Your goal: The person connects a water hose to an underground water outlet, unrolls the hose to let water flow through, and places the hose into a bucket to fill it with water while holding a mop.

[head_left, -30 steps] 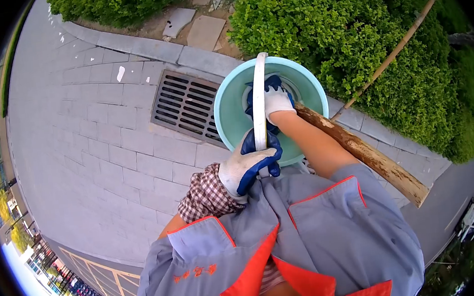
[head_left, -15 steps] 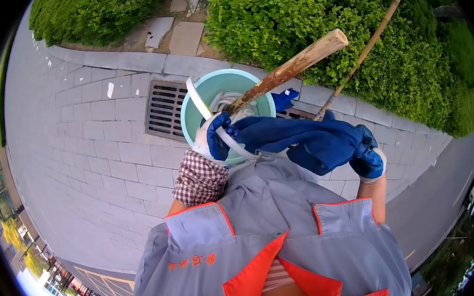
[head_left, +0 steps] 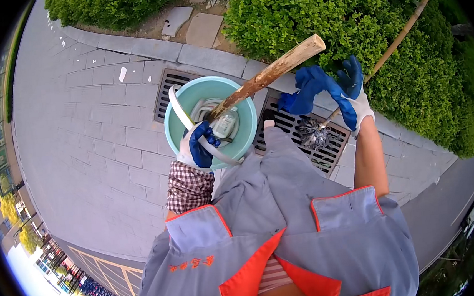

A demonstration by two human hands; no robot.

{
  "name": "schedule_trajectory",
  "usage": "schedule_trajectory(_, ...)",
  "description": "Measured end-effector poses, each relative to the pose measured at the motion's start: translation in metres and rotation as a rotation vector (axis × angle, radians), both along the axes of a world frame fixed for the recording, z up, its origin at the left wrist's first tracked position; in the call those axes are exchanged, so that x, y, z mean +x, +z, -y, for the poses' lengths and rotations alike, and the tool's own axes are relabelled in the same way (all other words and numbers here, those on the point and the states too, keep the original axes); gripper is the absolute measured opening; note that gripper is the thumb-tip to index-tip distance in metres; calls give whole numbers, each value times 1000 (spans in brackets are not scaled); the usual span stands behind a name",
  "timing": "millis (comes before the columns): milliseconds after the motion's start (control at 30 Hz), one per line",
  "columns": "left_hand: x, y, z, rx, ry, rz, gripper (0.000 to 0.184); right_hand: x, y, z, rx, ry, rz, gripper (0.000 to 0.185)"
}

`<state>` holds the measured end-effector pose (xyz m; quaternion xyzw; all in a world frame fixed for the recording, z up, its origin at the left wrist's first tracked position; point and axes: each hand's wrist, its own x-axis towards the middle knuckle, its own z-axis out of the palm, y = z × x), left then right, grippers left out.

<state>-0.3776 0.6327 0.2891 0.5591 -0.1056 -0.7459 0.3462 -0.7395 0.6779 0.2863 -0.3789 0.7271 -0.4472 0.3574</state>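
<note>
Left hand (head_left: 194, 147) grips white handle (head_left: 179, 109) of teal bucket (head_left: 247, 116)

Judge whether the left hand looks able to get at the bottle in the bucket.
Probably not without letting go: the left hand is closed around the white handle, though the open bucket leaves the bottle exposed.

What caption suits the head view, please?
Left hand on the white handle of a bucket, right hand at a blue cloth.

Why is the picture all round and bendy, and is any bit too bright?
Head view: black corners surround a round image and the kerb curves, probably from a wide lens; head view again: the lower-left sky is glaring white, the bucket fairly sharp.
</note>
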Motion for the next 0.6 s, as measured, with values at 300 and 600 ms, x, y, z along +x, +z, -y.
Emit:
schedule_trajectory(300,8,-11,-3,48,-26,-71,17,51,2,71,23,116,-40,48)
schedule_trajectory(600,-12,-51,-1,129,-31,-142,13,-48,213,65,-866,-271,225,31)
